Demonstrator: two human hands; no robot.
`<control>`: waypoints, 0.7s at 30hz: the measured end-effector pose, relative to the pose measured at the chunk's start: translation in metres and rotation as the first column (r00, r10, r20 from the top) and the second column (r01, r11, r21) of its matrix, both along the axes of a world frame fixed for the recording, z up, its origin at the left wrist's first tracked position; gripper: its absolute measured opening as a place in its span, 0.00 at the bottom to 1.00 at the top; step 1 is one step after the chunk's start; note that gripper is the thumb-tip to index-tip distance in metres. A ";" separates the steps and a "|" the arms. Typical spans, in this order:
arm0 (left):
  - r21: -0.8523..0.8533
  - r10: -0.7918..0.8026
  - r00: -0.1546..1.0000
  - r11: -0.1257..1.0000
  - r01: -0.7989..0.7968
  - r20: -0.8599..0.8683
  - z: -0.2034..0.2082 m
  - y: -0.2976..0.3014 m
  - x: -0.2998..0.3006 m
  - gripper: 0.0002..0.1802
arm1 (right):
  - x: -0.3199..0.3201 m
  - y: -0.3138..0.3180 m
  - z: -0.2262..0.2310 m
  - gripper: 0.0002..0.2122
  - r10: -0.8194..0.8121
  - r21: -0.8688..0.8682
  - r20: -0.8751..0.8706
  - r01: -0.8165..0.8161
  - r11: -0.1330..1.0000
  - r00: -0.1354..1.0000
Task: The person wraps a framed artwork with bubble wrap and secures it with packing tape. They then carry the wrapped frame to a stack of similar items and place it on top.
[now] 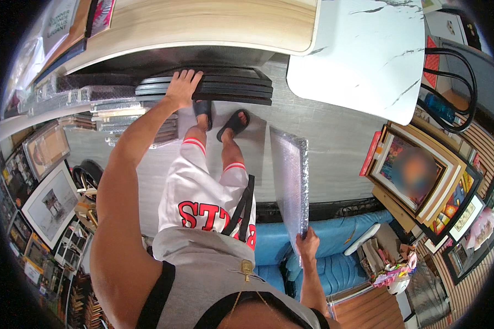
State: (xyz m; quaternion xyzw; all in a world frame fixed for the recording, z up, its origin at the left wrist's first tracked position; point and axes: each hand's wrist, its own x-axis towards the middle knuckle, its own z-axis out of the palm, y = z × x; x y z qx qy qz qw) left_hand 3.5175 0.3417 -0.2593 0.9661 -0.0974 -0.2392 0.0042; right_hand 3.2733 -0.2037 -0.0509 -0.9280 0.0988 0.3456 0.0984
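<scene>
My left hand (184, 86) reaches forward to a row of black picture frames (233, 88) standing on edge below the wooden table. Its fingers curl over their top edges; the thumb is hidden. Down at my right side, my right hand (308, 244) is closed on the near edge of a flat bubble-wrapped panel (292, 175). That panel stands upright and points away from me, apart from the black frames. What lies inside the wrap cannot be made out.
Bubble-wrapped flat packs (115, 112) stand left of the black frames. A wooden tabletop (203, 24) and a white marble-patterned table (357, 60) are ahead. Framed pictures (417, 170) lean at the right, a blue sofa (329, 241) is behind them, and more frames (52, 200) crowd the left.
</scene>
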 end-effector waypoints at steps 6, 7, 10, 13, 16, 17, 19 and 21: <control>-0.073 0.005 1.000 0.997 -0.003 0.028 -0.005 0.003 0.001 0.44 | -0.001 -0.003 -0.005 0.12 0.042 -0.034 0.105 -0.039 0.999 0.994; -0.085 0.000 0.999 0.996 0.003 0.037 -0.005 0.003 0.000 0.44 | -0.001 -0.003 -0.005 0.12 0.023 -0.032 0.098 -0.020 0.999 0.995; -0.098 -0.026 0.998 0.995 0.031 0.050 -0.007 0.003 -0.005 0.42 | -0.004 -0.005 -0.004 0.12 -0.019 -0.028 0.092 0.022 0.999 0.996; -0.092 -0.030 0.998 0.995 0.035 0.054 -0.010 0.000 -0.016 0.42 | -0.007 -0.006 -0.003 0.12 -0.026 -0.022 0.110 0.028 0.999 0.994; -0.126 0.017 0.998 0.992 -0.010 0.054 -0.013 -0.005 -0.024 0.43 | -0.009 -0.005 -0.002 0.11 -0.036 -0.018 0.112 0.039 0.999 0.993; -0.122 0.028 0.999 0.992 -0.023 0.038 -0.014 -0.006 -0.026 0.44 | -0.009 -0.005 -0.002 0.10 -0.030 -0.019 0.120 0.032 0.999 0.992; -0.129 0.047 0.998 0.991 -0.041 0.038 -0.015 -0.009 -0.031 0.44 | -0.009 -0.005 -0.002 0.10 -0.056 -0.014 0.104 0.057 0.998 0.993; -0.154 0.061 0.995 0.987 -0.049 0.073 -0.016 -0.010 -0.036 0.44 | -0.007 -0.006 -0.001 0.11 -0.120 0.012 0.065 0.120 0.993 0.991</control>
